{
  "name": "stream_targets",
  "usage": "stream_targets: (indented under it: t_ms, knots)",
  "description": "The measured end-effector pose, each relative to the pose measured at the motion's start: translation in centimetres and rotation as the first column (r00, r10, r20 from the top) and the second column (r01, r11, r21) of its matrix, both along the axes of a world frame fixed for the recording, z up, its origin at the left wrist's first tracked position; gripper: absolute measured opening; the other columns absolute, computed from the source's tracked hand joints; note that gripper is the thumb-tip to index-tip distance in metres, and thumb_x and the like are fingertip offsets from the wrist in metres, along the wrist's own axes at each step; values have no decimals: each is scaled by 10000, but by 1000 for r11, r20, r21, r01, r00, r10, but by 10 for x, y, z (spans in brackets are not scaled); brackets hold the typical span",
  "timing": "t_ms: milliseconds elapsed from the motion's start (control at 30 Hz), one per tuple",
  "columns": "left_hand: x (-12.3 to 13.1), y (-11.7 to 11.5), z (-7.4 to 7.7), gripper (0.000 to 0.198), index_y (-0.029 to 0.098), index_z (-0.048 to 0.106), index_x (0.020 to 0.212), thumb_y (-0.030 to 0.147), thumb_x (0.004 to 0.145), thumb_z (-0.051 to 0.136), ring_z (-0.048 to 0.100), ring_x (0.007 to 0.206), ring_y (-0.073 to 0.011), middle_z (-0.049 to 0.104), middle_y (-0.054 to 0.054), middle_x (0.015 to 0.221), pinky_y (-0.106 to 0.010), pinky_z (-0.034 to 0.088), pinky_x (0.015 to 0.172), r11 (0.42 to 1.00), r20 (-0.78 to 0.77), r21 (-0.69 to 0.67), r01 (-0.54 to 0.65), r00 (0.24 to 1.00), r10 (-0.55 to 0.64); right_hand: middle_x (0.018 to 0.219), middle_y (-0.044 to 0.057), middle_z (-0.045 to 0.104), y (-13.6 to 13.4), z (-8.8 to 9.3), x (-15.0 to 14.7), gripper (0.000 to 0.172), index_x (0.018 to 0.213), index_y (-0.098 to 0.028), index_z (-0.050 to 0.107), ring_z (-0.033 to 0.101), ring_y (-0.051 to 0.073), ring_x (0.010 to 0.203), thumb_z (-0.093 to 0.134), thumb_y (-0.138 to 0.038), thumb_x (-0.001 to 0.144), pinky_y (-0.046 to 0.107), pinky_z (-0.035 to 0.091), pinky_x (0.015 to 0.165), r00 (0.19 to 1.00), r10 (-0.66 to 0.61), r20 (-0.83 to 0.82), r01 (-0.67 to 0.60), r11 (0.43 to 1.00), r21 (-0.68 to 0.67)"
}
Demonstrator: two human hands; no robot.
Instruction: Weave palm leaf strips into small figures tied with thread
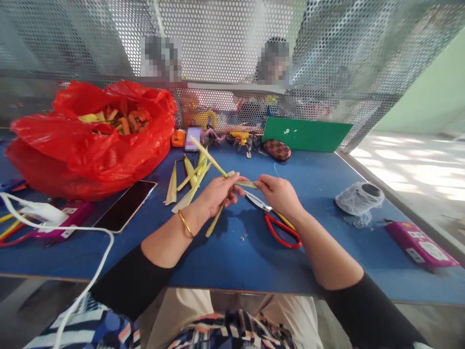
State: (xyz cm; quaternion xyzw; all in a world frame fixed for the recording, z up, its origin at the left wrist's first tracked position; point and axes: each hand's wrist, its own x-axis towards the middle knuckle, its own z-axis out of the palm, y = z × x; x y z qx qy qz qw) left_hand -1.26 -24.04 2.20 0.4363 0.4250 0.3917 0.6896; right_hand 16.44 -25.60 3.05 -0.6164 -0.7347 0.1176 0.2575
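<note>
My left hand (221, 193) is closed around pale green leaf strips. One long strip (214, 162) sticks out beyond the fingers, up and to the left, and another end (215, 222) hangs below the palm. My right hand (281, 195) pinches the end of a flat leaf strip (248, 184) that stretches across from the left hand. Scissors (257, 199) with red handles lie under and beside the right hand, blades pointing left. More loose leaf strips (189, 186) rest on the blue table (225, 264) left of my left hand.
A large red plastic bag (43, 155) of orange and pale pieces fills the left. Nearby are a phone (127, 206) and a white cable (105, 257). A thread spool (358, 198), purple box (417, 245), checked case (277, 150) and green board (308, 135) lie right and behind. Perforated metal panels (225, 43) stand at the back.
</note>
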Motion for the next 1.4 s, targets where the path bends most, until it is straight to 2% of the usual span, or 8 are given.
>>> stream_targets:
  t_ms: [133, 400, 500, 633, 900, 1100, 1267, 1400]
  knots:
    - [3, -4, 3, 312, 132, 691, 981, 355, 977, 473, 547, 425, -54, 677, -39, 675, -145, 296, 344, 993, 115, -90, 81, 991, -70, 524, -23, 508, 6, -4, 2, 272, 604, -200, 595, 429, 123, 524, 511, -276, 851, 252, 276, 533, 994, 98, -52, -109, 960, -259]
    - [5, -5, 7, 343, 122, 689, 845, 349, 979, 469, 549, 407, -58, 642, -27, 597, -142, 282, 346, 989, 57, -146, 34, 998, -26, 570, -2, 597, 8, -6, 8, 240, 651, -195, 648, 492, 122, 534, 542, -262, 856, 252, 330, 545, 992, 129, 1, -123, 950, -286]
    - [6, -7, 6, 339, 108, 688, 824, 318, 976, 470, 534, 384, -58, 649, -34, 582, -151, 272, 330, 985, 17, -142, 95, 995, -93, 794, 46, 678, 5, -6, 5, 183, 819, -203, 719, 568, 156, 692, 554, -268, 867, 278, 413, 653, 991, 75, -113, -72, 997, 26]
    - [11, -15, 0, 304, 116, 678, 775, 319, 938, 520, 545, 369, -80, 674, -48, 565, -161, 280, 318, 970, -64, -52, 239, 968, -242, 881, 44, 645, -4, -5, -7, 174, 934, -228, 743, 592, 170, 820, 627, -324, 848, 304, 468, 767, 908, 261, -328, -138, 926, 352]
    - [26, -25, -14, 267, 144, 667, 700, 320, 869, 559, 563, 363, -115, 696, -65, 562, -177, 314, 315, 887, -187, -32, 460, 869, -457, 602, -49, 540, -10, -14, -22, 197, 747, -194, 633, 477, 109, 573, 684, -384, 737, 243, 385, 554, 803, 156, -576, -223, 974, -48]
    - [17, -23, -5, 323, 108, 726, 886, 309, 931, 477, 730, 672, -188, 772, -138, 872, -229, 530, 524, 809, 49, -118, 576, 817, -575, 569, -37, 517, -3, -16, -18, 300, 634, -189, 593, 435, 105, 536, 626, -448, 781, 258, 374, 536, 731, 50, -680, -130, 989, -67]
    - [16, -16, -3, 320, 98, 698, 907, 288, 967, 448, 735, 754, -183, 761, -154, 980, -210, 520, 525, 961, 191, -156, 229, 961, -198, 751, 16, 630, -9, 3, -8, 187, 711, -202, 643, 545, 142, 714, 625, -353, 818, 278, 435, 700, 859, 105, -501, 99, 926, 364]
    - [20, -14, -5, 319, 99, 679, 914, 269, 993, 420, 721, 829, -151, 761, -135, 982, -241, 559, 759, 992, 297, -104, -74, 949, 102, 586, -19, 560, -21, -1, -18, 278, 670, -196, 633, 462, 114, 560, 606, -409, 847, 255, 351, 552, 904, 144, -402, -83, 983, 163]
